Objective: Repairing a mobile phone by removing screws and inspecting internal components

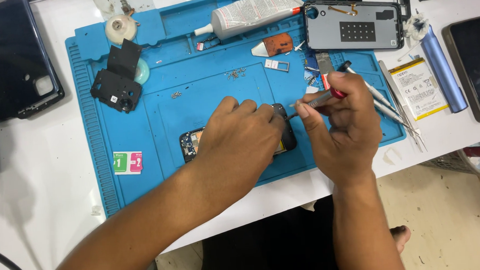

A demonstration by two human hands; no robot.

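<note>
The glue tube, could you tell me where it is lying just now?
In the head view, the glue tube lies at the top edge of the blue mat, just left of the grey back cover.

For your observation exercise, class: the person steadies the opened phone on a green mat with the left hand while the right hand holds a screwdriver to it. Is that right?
Not quite: the head view shows the mat is blue, not green. The left hand does steady the opened phone, and the right hand holds the screwdriver to it.
</note>
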